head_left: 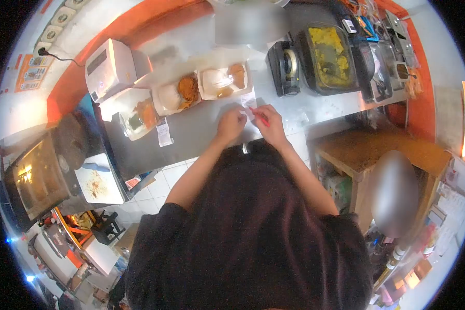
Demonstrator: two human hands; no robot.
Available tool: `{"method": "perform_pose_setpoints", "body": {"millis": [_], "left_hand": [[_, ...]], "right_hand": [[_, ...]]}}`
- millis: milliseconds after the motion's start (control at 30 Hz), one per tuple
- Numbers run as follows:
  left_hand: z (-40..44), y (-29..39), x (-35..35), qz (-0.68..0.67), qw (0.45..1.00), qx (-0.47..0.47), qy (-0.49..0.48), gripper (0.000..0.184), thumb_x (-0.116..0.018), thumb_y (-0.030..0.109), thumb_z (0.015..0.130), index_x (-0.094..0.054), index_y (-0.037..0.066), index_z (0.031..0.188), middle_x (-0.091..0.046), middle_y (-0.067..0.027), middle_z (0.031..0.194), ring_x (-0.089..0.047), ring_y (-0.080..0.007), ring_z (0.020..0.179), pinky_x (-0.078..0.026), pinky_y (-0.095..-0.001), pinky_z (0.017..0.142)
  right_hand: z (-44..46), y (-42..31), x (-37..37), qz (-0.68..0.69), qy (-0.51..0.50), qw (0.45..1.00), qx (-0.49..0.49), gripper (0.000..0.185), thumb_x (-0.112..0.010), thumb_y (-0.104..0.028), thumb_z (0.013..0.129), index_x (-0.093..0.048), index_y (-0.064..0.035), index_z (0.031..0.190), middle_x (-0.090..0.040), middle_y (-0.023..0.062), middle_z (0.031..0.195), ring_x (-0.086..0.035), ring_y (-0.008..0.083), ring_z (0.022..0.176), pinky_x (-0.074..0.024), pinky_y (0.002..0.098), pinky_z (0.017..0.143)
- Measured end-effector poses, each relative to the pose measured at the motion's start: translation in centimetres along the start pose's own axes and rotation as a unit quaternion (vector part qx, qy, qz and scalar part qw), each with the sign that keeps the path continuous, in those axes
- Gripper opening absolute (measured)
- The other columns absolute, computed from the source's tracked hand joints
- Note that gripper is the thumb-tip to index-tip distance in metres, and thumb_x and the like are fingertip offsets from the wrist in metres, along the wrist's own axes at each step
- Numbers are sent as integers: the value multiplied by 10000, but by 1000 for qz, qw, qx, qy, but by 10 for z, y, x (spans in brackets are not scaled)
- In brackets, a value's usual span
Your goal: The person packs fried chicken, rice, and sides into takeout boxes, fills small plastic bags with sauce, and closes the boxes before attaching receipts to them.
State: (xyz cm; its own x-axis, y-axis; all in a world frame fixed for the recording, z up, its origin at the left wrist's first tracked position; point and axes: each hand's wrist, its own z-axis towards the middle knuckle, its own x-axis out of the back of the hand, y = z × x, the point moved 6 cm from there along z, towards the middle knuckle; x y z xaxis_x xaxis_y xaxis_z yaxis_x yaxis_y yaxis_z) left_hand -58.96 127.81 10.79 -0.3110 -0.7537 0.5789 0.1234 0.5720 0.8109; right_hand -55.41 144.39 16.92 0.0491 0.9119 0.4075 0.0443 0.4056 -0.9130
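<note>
My left hand [231, 124] is closed at the front of the steel counter, fingertips pinching the lower edge of a white printed paper slip [248, 100]. Beside it, my right hand [269, 124] grips a slim red pen-like object [262, 118], its end at the slip. Just behind the hands stands an open white food box [207, 92] with rice and a brown fried piece. Left of that is a second box [163, 105] with rice and orange-brown food. A third box [135, 135] holds green and orange food. Another printed slip [164, 133] lies near it.
A black tape dispenser [284, 70] and a dark tray of yellow food [329, 57] stand to the right. A white machine [111, 70] sits at the back left. Lower left, a blue-handled knife [95, 167] rests on a white cutting board [106, 188]. A wooden table [382, 142] is at right.
</note>
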Motion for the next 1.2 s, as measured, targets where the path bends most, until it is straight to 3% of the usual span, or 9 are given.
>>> {"method": "perform_pose_setpoints", "body": {"millis": [133, 200, 300, 400, 633, 733, 800, 933, 1200], "left_hand": [[2, 15, 13, 18, 997, 45, -58, 267, -725, 188, 861, -682, 81, 1102, -707, -163, 822, -701, -348, 764, -550, -472, 717], [2, 22, 17, 52, 990, 62, -117, 345, -729, 236, 871, -660, 63, 1162, -721, -186, 930, -703, -373, 883, -545, -482, 788], [2, 14, 13, 67, 995, 2, -79, 354, -736, 262, 871, -659, 58, 1150, -717, -197, 965, -688, -401, 938, -535, -504, 814], [4, 12, 15, 75, 996, -23, -52, 378, -744, 272, 866, -645, 58, 1161, -713, -203, 989, -675, -421, 964, -527, -514, 833], [5, 7, 15, 101, 990, -3, -100, 430, -743, 333, 872, -623, 70, 1191, -709, -222, 1019, -682, -433, 942, -531, -539, 814], [4, 2, 11, 106, 987, 11, -119, 466, -751, 364, 863, -619, 74, 1204, -711, -225, 1018, -685, -437, 935, -535, -546, 811], [4, 2, 12, 105, 986, -7, -128, 513, -767, 372, 847, -607, 65, 1225, -715, -224, 1011, -688, -433, 950, -539, -542, 822], [3, 0, 11, 93, 989, -28, -113, 549, -781, 379, 813, -624, 73, 1240, -735, -217, 1008, -707, -432, 901, -561, -544, 799], [2, -1, 9, 90, 990, -9, -107, 555, -807, 346, 795, -623, 71, 1241, -735, -218, 946, -711, -416, 903, -561, -525, 794]], "right_hand": [[-2, 8, -9, 15, 19, 1000, -10, 183, -659, -8, 878, -707, 28, 1051, -660, 145, 1055, -691, 239, 940, -550, 312, 838], [-3, 8, -13, 3, 34, 999, -3, 181, -653, -1, 877, -703, 33, 1047, -662, 145, 1066, -693, 237, 944, -552, 315, 849], [-2, 6, -18, -1, 66, 998, 19, 178, -672, -9, 850, -696, 20, 1025, -663, 156, 1004, -682, 276, 878, -543, 351, 782], [-1, 8, -20, -22, 44, 999, -1, 177, -648, -24, 886, -703, 34, 1044, -663, 147, 1074, -693, 243, 939, -553, 322, 846], [3, 7, -23, -15, 21, 999, -31, 167, -643, -10, 889, -709, 37, 1035, -683, 147, 1050, -698, 246, 963, -550, 324, 862], [0, 9, -15, -30, 70, 997, -15, 172, -650, -2, 886, -718, 34, 1039, -693, 150, 1041, -699, 244, 972, -548, 323, 871], [-1, 16, -19, -5, 13, 998, -54, 176, -658, -5, 884, -724, 32, 1043, -695, 146, 1037, -699, 243, 967, -547, 319, 875], [0, 9, -10, -31, 54, 997, -47, 176, -663, -10, 887, -730, 30, 1045, -697, 142, 1028, -694, 230, 957, -544, 314, 869], [-1, 25, -13, 19, 11, 997, -79, 150, -648, -2, 911, -725, 46, 1029, -682, 128, 1036, -685, 197, 951, -539, 301, 858]]}}
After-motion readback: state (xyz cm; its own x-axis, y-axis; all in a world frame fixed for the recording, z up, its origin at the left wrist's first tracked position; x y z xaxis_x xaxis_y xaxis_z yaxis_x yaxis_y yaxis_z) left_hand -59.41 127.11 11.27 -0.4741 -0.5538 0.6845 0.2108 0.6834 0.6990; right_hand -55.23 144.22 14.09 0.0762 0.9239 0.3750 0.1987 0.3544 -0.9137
